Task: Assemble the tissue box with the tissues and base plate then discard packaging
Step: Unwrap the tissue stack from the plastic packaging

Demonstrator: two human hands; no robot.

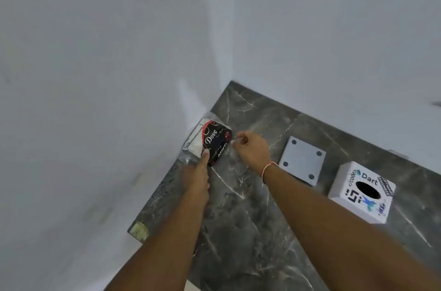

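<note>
Head cam has the tissue pack (pixel 208 141) mid-frame by the wall on the dark marble counter (pixel 250 219). Left hand (pixel 199 171) presses its near edge, thumb on top. Right hand (pixel 251 150) pinches the wrapper's right end. Base plate (pixel 301 160) and white tissue box (pixel 361 193) sit further right.

Both bare forearms stretched forward from 6 o'clock toward 11 o'clock, almost parallel. Left hand (pixel 199 171) palm down, thumb extended straight ahead, its nail visible at the far end; other fingers hidden under the hand, so grip not possible to judge. Right hand (pixel 250 150) at 3 o'clock from the left one, near but apart, back of hand turned up, wrist slightly bent. Right fingertips (pixel 238 135) curled together in a pinch pointing to 9 o'clock. Thin red-and-white thread (pixel 268 168) tied around the right wrist.
</note>
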